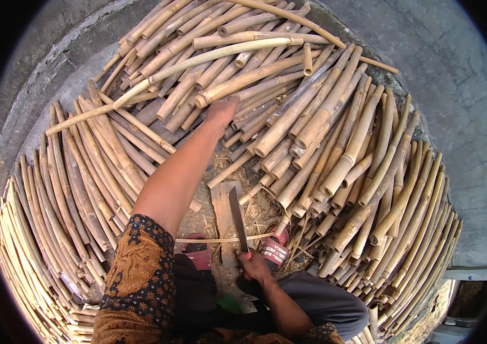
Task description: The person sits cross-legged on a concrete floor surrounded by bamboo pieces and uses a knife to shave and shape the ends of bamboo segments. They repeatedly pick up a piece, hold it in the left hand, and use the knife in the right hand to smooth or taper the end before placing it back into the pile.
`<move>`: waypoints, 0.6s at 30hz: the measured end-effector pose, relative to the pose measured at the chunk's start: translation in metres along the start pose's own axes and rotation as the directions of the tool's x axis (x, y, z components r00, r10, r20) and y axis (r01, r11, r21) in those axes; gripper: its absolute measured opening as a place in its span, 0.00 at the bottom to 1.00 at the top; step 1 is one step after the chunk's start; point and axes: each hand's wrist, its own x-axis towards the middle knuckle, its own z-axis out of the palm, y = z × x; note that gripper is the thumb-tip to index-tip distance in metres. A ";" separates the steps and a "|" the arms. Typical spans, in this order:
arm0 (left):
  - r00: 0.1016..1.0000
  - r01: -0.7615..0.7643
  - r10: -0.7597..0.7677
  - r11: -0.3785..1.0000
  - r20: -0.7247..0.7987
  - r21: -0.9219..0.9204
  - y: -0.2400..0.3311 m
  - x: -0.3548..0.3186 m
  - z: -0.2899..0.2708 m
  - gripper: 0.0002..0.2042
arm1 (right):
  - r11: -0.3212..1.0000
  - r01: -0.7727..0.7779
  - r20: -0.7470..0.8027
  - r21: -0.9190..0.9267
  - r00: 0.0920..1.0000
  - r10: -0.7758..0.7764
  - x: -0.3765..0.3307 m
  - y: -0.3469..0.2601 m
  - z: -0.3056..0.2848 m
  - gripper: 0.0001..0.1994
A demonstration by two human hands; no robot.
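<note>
Stretched far forward, my left hand (224,112) is closed at the near end of a bamboo pole (272,85) in the heap; its fingertips are partly hidden. Another pole (243,82) lies just above that hand. Close to my body, my right hand (253,268) grips the handle of a machete (237,217). Its dark blade points away from me, over a worn wooden board (224,209) on the ground. A thin bamboo strip (223,240) lies crosswise near the handle, between my red sandals (273,250).
Cut bamboo poles are heaped ahead, to the left (71,178) and to the right (369,172), curving around me. One long pale pole (197,62) lies across the far heap. Bamboo shavings (298,252) litter the ground by my right foot. A grey concrete wall (455,114) stands at the right.
</note>
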 end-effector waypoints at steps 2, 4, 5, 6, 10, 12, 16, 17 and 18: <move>0.997 0.074 -0.075 0.992 0.001 0.104 -0.013 -0.004 0.008 0.33 | 0.999 -0.052 0.023 -0.005 0.998 0.052 -0.001 -0.002 -0.001 0.17; 0.992 0.128 -0.127 0.981 -0.014 0.148 -0.023 -0.006 0.021 0.33 | 0.999 -0.046 0.044 0.029 0.998 0.045 -0.003 -0.005 -0.003 0.18; 0.991 0.121 -0.115 0.989 -0.068 0.084 -0.029 -0.008 0.031 0.33 | 0.997 -0.073 0.055 0.036 0.996 0.071 -0.004 -0.007 -0.004 0.18; 0.990 0.099 -0.094 0.994 -0.109 0.040 -0.029 -0.006 0.038 0.31 | 0.996 -0.079 0.064 0.046 0.995 0.076 -0.005 -0.009 -0.005 0.18; 0.987 0.127 -0.124 0.992 -0.101 0.023 -0.028 -0.004 0.058 0.26 | 0.993 -0.109 0.073 0.035 0.992 0.107 -0.007 -0.016 -0.007 0.18; 0.983 0.103 -0.112 0.992 -0.148 -0.069 -0.025 -0.009 0.061 0.26 | 0.994 -0.108 0.074 0.009 0.992 0.107 -0.007 -0.018 -0.007 0.19; 0.944 0.073 -0.188 0.920 -0.271 -0.384 -0.006 -0.022 0.062 0.26 | 0.996 -0.085 0.066 -0.028 0.994 0.086 -0.004 -0.014 -0.006 0.22; 0.956 0.016 -0.134 0.913 -0.263 -0.407 -0.001 -0.024 0.062 0.27 | 0.992 -0.126 0.065 -0.034 0.990 0.128 -0.003 -0.012 -0.006 0.22; 0.967 -0.017 -0.091 0.908 -0.237 -0.420 0.004 -0.025 0.061 0.27 | 0.995 -0.093 0.072 -0.033 0.993 0.095 -0.001 -0.010 -0.006 0.22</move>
